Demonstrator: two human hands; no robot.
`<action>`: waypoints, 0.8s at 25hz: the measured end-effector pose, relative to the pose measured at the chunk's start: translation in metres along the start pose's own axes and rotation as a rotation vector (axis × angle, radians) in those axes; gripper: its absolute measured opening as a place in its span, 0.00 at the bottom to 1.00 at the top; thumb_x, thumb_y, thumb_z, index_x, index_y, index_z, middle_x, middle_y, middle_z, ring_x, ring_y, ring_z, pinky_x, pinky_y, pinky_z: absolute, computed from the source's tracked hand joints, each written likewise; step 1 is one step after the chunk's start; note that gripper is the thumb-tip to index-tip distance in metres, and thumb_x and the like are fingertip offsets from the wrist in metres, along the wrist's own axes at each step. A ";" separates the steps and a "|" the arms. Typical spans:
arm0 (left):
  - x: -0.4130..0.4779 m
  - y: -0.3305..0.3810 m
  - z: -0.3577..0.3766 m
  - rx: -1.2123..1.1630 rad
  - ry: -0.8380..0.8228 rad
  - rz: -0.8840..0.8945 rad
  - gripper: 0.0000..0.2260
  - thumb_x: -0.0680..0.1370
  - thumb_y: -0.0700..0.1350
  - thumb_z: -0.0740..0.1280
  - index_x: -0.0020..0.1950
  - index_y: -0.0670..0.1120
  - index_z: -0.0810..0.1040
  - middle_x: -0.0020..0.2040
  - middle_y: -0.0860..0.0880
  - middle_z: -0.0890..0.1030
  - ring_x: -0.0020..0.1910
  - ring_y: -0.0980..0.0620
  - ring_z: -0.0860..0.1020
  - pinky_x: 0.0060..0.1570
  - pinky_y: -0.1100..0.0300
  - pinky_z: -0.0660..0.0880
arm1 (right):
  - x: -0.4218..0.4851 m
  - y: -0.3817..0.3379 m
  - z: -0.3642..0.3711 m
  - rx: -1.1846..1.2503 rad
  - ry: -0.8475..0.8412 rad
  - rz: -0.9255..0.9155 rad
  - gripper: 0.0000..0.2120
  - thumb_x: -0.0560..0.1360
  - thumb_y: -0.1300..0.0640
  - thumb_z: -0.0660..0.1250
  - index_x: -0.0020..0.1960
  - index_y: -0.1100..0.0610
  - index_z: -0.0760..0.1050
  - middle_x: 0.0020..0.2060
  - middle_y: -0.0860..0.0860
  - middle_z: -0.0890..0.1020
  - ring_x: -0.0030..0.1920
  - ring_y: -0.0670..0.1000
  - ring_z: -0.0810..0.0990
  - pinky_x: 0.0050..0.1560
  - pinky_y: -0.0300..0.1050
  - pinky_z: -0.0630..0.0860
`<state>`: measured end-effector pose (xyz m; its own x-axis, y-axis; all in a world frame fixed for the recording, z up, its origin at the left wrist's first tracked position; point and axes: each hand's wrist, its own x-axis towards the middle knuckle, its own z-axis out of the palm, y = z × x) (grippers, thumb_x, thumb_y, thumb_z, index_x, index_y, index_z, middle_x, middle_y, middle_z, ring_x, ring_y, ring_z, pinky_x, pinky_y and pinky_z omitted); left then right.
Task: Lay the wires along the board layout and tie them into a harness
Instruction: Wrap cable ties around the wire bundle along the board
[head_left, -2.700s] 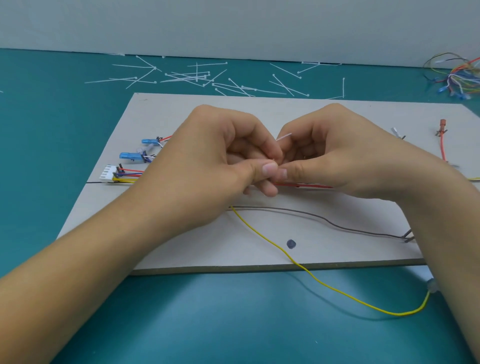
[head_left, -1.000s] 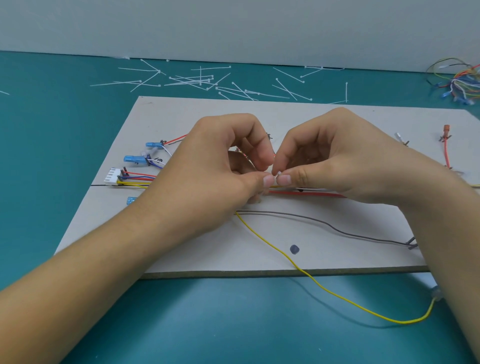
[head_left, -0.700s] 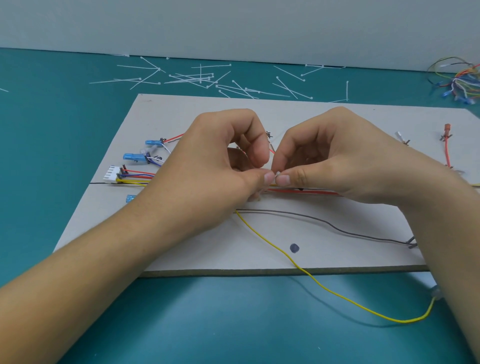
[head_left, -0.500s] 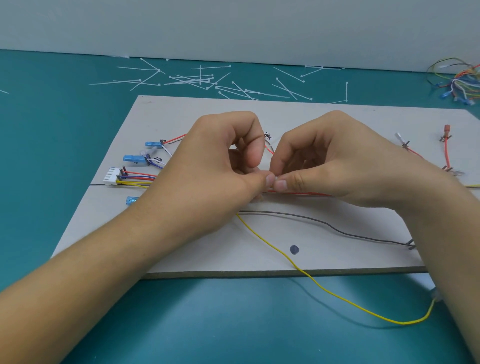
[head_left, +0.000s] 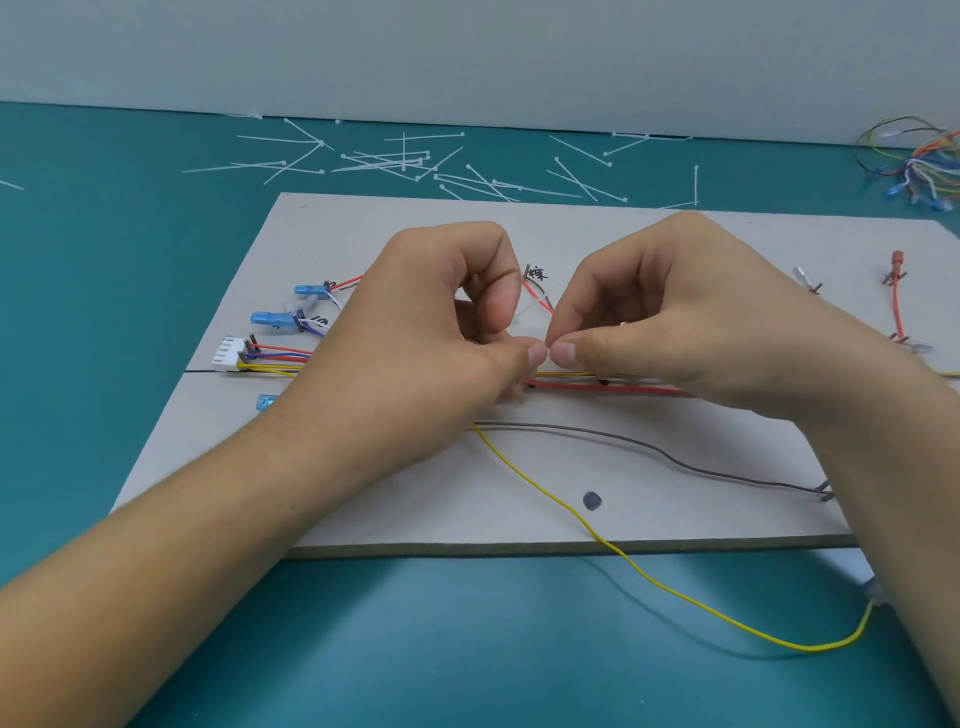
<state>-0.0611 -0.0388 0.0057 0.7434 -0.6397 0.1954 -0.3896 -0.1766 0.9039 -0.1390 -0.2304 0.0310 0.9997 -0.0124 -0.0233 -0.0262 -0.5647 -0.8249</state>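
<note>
Across the teal tabletop (head_left: 104, 322) lies the layout board (head_left: 675, 519), and over its middle the two hands meet thumb to thumb. The left hand (head_left: 431, 332) and right hand (head_left: 691, 322) each hold a closed grip, pinching something small and pale between them. It is probably a tie (head_left: 546, 347), though it is almost hidden. Just below that pinch the wire bundle (head_left: 608, 387) runs left to right. Any tie must therefore cross the bundle squarely, and neither hand is nearer.

Left hand (head_left: 431, 332), right hand (head_left: 675, 322): knuckles up, fingers curled, thumb tips touching at centre, forearms converging from both lower corners.
</note>
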 end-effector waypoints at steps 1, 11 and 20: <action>0.000 0.000 0.000 0.000 0.005 -0.015 0.17 0.72 0.32 0.76 0.37 0.46 0.70 0.35 0.38 0.79 0.29 0.47 0.85 0.27 0.58 0.79 | 0.000 -0.001 0.002 0.001 0.012 0.009 0.05 0.72 0.65 0.77 0.40 0.57 0.85 0.32 0.57 0.85 0.31 0.48 0.78 0.34 0.43 0.73; 0.000 0.008 -0.003 0.105 0.009 0.017 0.10 0.71 0.40 0.79 0.40 0.49 0.79 0.38 0.54 0.86 0.31 0.50 0.77 0.30 0.65 0.74 | 0.002 -0.001 0.010 0.003 0.087 0.030 0.07 0.72 0.66 0.72 0.38 0.56 0.84 0.26 0.49 0.79 0.27 0.45 0.72 0.28 0.37 0.69; -0.001 0.007 0.001 0.284 -0.008 0.154 0.08 0.71 0.39 0.75 0.44 0.50 0.79 0.38 0.56 0.83 0.31 0.64 0.73 0.33 0.72 0.64 | 0.005 -0.004 0.016 0.001 0.141 0.003 0.05 0.66 0.59 0.67 0.37 0.57 0.82 0.30 0.59 0.80 0.29 0.48 0.71 0.31 0.46 0.68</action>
<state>-0.0651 -0.0398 0.0118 0.6600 -0.6809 0.3174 -0.6340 -0.2782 0.7216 -0.1338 -0.2152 0.0252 0.9901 -0.1299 0.0533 -0.0295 -0.5635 -0.8256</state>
